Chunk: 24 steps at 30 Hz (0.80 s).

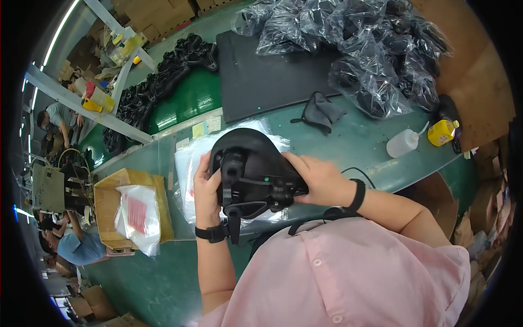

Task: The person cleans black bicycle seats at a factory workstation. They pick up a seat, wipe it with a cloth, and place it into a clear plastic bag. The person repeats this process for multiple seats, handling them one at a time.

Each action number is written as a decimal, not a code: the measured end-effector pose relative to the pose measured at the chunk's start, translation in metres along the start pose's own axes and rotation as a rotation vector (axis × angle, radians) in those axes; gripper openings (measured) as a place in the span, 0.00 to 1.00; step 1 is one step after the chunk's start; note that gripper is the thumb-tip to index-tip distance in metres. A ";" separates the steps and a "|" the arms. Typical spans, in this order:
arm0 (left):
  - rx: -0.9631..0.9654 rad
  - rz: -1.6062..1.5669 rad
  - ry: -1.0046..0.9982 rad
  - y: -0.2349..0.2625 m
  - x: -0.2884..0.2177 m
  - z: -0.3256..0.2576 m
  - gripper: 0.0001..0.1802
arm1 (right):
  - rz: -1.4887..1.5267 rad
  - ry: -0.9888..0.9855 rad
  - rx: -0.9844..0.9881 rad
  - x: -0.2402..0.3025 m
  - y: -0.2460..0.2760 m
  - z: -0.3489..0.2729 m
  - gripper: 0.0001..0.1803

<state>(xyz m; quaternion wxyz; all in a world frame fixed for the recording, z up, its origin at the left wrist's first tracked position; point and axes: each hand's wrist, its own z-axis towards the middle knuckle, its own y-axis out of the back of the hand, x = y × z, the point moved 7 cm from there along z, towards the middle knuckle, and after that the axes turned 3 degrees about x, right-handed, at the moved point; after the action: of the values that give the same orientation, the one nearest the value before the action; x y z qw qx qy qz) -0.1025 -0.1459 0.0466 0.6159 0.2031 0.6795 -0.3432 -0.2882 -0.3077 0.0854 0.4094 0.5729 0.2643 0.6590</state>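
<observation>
Two hands are gripping a black helmet-like shell [253,171] above the green table [354,147]: left hand [206,191] is clasping its left edge, right hand [318,180] its right side. Fingertips are hiding beneath it; clear bags [188,163] underneath are partly covered.

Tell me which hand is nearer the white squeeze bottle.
Right. The right hand grips the black helmet on the side toward the white squeeze bottle; the left hand holds the helmet's far side.

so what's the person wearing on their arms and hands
Both hands are bare, no gloves. The left hand has a black wristwatch at the wrist; the right hand has a plain black band. Forearms are uncovered; a pink buttoned shirt covers the body.
</observation>
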 end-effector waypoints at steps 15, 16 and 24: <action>0.598 1.259 -0.746 -0.211 -0.040 -0.038 0.36 | 2.783 -0.343 0.263 -0.019 -0.074 -0.018 0.35; 0.507 1.336 -0.796 -0.208 -0.044 -0.020 0.36 | 2.802 0.141 0.641 -0.017 -0.071 -0.036 0.35; 0.059 1.264 0.072 0.019 0.056 0.104 0.24 | 2.810 -0.139 0.560 -0.038 -0.085 -0.037 0.44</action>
<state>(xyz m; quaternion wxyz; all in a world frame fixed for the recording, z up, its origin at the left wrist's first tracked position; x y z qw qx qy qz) -0.0255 -0.2155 -0.0129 0.6705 0.5936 0.4387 0.0753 -0.3042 -0.2906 -0.0121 -0.6821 0.4451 -0.4123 0.4083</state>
